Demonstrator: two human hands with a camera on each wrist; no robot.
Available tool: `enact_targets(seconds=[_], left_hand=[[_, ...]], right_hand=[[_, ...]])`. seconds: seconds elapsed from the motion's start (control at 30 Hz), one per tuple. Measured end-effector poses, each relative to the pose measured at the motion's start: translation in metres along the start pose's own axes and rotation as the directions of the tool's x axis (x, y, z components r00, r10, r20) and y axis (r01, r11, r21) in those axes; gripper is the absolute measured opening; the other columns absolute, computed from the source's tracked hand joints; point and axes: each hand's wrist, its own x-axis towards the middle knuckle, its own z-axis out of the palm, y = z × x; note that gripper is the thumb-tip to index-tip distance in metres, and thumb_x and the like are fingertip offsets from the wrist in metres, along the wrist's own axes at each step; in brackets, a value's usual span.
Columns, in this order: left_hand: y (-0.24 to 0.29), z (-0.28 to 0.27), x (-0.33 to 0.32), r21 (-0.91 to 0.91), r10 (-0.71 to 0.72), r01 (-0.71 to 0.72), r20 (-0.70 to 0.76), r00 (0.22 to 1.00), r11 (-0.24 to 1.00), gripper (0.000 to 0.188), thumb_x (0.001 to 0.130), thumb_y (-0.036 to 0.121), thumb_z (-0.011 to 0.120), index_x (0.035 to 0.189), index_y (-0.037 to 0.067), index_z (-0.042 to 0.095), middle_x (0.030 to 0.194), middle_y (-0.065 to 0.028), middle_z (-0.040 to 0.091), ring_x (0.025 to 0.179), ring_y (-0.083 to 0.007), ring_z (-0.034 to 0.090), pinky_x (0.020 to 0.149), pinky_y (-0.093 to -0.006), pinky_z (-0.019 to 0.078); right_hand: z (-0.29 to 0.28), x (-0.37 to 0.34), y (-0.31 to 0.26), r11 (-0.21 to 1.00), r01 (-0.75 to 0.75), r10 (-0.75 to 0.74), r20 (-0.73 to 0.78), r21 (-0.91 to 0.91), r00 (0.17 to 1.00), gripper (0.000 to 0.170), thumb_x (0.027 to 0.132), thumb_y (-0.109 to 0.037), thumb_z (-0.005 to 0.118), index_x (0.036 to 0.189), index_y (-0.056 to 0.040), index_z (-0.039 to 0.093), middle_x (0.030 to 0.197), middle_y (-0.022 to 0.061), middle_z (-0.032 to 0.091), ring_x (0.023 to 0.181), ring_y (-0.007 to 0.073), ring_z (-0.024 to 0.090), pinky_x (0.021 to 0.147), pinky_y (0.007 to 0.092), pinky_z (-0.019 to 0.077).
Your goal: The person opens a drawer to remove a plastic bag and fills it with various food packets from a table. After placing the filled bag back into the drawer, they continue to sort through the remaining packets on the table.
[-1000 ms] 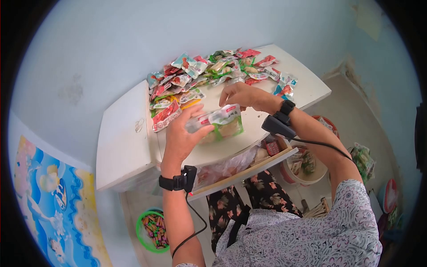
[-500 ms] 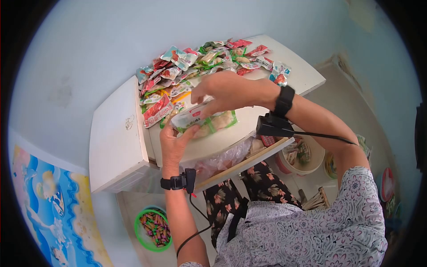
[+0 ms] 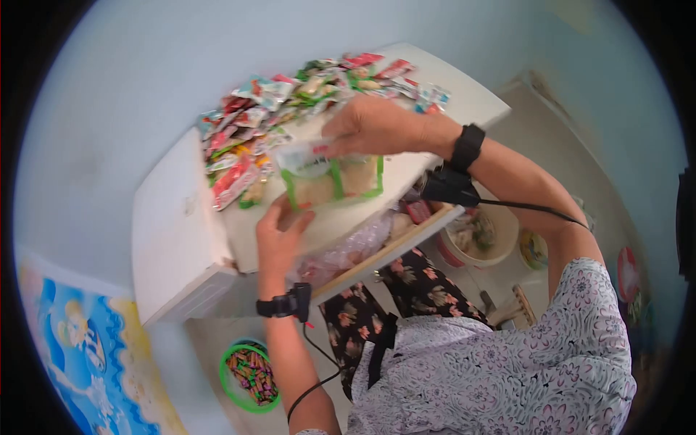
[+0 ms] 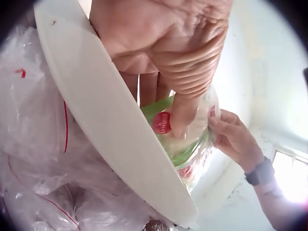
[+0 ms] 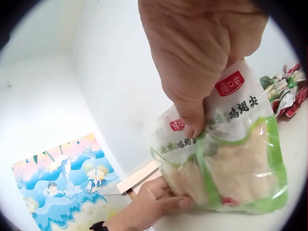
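A clear and green snack packet with two pale-filled halves is held upright over the white tabletop. My right hand pinches its printed top edge, thumb on the front, as the right wrist view shows. At the lower left corner, my left hand grips the packet, its thumb on one face and fingers behind. Behind the hands lies a heap of small red, green and blue snack packets along the back of the table.
Below the tabletop an open drawer holds crinkled plastic bags. A green basket with small colourful wrapped pieces stands on the floor at left. To the right is a white bucket with packets inside.
My right hand has come across to the left and taken the packet's top edge. The left hand has shifted down to the packet's lower corner, and the packet now stands more upright.
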Motion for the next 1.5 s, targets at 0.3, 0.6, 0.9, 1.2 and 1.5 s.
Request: enact_targets(seconds=[0.3, 0.6, 0.9, 1.2, 1.5], left_hand=[[-0.007, -0.016, -0.008, -0.055, -0.024, 0.029, 0.084, 0.996, 0.998, 0.052, 0.1, 0.007, 0.065, 0.149, -0.005, 0.052, 0.144, -0.0197, 0.062, 0.137, -0.0257, 0.057, 0.116, -0.0377, 0.041], [-0.008, -0.023, -0.009, 0.12, -0.095, 0.096, -0.016, 0.995, 0.988, 0.046, 0.107, 0.01, 0.056, 0.149, -0.006, 0.05, 0.145, -0.0218, 0.061, 0.135, -0.0262, 0.057, 0.115, -0.0368, 0.0403], [-0.015, -0.018, -0.014, 0.396, -0.103, 0.154, -0.146, 0.984, 0.905, 0.04, 0.108, 0.006, 0.05, 0.144, -0.011, 0.054, 0.137, -0.0235, 0.065, 0.128, -0.0282, 0.062, 0.113, -0.0368, 0.0442], [0.005, -0.007, -0.011, 0.571, -0.08, 0.178, -0.192, 0.978, 0.802, 0.044, 0.108, 0.016, 0.05, 0.142, -0.011, 0.054, 0.134, -0.0216, 0.066, 0.126, -0.0313, 0.06, 0.112, -0.0417, 0.0437], [0.006, 0.0, -0.003, 0.625, -0.008, 0.175, -0.261, 0.965, 0.761, 0.043, 0.103, 0.023, 0.065, 0.128, -0.012, 0.066, 0.13, -0.0242, 0.07, 0.119, -0.0348, 0.066, 0.107, -0.046, 0.0506]], right_hand=[[-0.117, -0.165, 0.01, 0.87, -0.493, 0.491, -0.063, -0.017, 0.869, 0.032, 0.098, -0.029, 0.076, 0.112, -0.0015, 0.077, 0.078, -0.002, 0.061, 0.072, 0.0064, 0.051, 0.062, 0.0305, 0.0448], [-0.022, -0.344, 0.127, 0.7, -0.689, 0.692, -0.059, -0.188, 0.72, 0.026, 0.097, -0.03, 0.072, 0.103, -0.0048, 0.077, 0.089, 0.0169, 0.073, 0.078, 0.0338, 0.067, 0.074, 0.0428, 0.0547], [0.177, -0.464, 0.262, 0.764, -0.577, 0.64, 0.226, -0.288, 0.735, 0.012, 0.089, -0.018, 0.068, 0.091, -0.0094, 0.076, 0.086, 0.0165, 0.073, 0.082, 0.0383, 0.072, 0.072, 0.0485, 0.0577], [0.274, -0.475, 0.281, 0.778, -0.55, 0.602, 0.61, -0.303, 0.515, 0.014, 0.087, -0.01, 0.063, 0.096, -0.0078, 0.073, 0.102, 0.0171, 0.073, 0.094, 0.0376, 0.073, 0.078, 0.0481, 0.0609], [0.395, -0.505, 0.309, 0.757, -0.584, 0.638, 0.527, -0.295, 0.561, 0.021, 0.091, -0.011, 0.063, 0.104, -0.0137, 0.079, 0.105, 0.0146, 0.077, 0.099, 0.0357, 0.075, 0.083, 0.0479, 0.0607]])
